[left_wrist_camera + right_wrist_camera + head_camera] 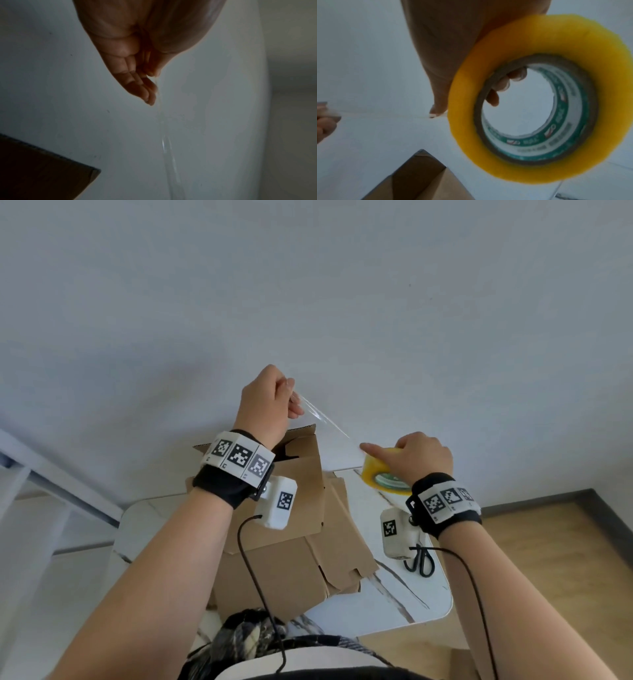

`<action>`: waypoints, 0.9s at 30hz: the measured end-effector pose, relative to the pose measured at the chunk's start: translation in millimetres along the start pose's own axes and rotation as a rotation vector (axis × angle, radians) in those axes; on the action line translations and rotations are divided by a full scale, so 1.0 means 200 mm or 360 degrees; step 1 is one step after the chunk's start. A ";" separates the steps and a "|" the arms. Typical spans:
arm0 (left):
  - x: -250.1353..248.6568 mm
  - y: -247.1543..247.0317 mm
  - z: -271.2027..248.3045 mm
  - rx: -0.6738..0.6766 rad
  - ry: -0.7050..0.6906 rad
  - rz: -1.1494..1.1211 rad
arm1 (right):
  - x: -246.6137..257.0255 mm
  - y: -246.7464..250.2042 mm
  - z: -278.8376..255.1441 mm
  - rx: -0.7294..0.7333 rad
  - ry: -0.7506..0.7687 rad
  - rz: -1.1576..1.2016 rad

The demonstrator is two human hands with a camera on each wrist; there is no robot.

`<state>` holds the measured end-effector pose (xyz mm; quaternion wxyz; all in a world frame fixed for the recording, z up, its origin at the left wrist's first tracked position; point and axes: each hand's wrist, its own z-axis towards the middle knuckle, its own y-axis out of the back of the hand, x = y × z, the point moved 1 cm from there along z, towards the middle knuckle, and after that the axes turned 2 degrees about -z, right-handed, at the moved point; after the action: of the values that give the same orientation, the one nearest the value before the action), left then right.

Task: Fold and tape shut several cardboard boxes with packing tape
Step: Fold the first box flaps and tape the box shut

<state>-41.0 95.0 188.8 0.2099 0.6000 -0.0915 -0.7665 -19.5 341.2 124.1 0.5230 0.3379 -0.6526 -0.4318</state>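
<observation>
Item one, our left hand (pixel 265 402): raised above the far edge of the cardboard box (pixel 274 529), thumb and fingertips (pixel 150 97) pinched on the free end of a clear tape strip (pixel 325 419); the left wrist view confirms the pinch, the strip trailing away from the fingertips. Item two, our right hand (pixel 419 458): grasping the tape roll (pixel 383 470), yellow with a green-and-white printed core, fingers curled through the core as the right wrist view shows, and the index finger laid out straight along the roll's outer face at the point where the strip leaves it. Item three, the tape strip: stretched taut in the air between our two hands, running from upper left down to the roll, to the right of the box's raised flap and touching no cardboard. Item four, the cardboard box: brown, standing on the white marbled table (pixel 404 604) directly below our left forearm, top flaps up and unsealed. Item five, a flattened cardboard sheet (pixel 346 546): lying against the box's right side on the table. Item six, black-handled scissors (pixel 420 561): flat on the table near its right edge, under our right wrist, apart from the cardboard.
</observation>
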 end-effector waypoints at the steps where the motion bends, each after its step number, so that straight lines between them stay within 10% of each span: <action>1: 0.01 0.01 -0.01 -0.0016 0.0004 0.0034 | 0.02 0.01 0.01 -0.0048 0.0007 -0.0109; 27: 0.80 0.18 -0.31 -0.0740 0.0615 -0.0058 | 0.56 -0.16 0.08 -0.0103 0.0332 -0.0698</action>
<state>-3.6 0.3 45.8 0.3413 0.6721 0.1388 -0.6423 -60.7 232.4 137.0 0.4919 0.4972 -0.4918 -0.5186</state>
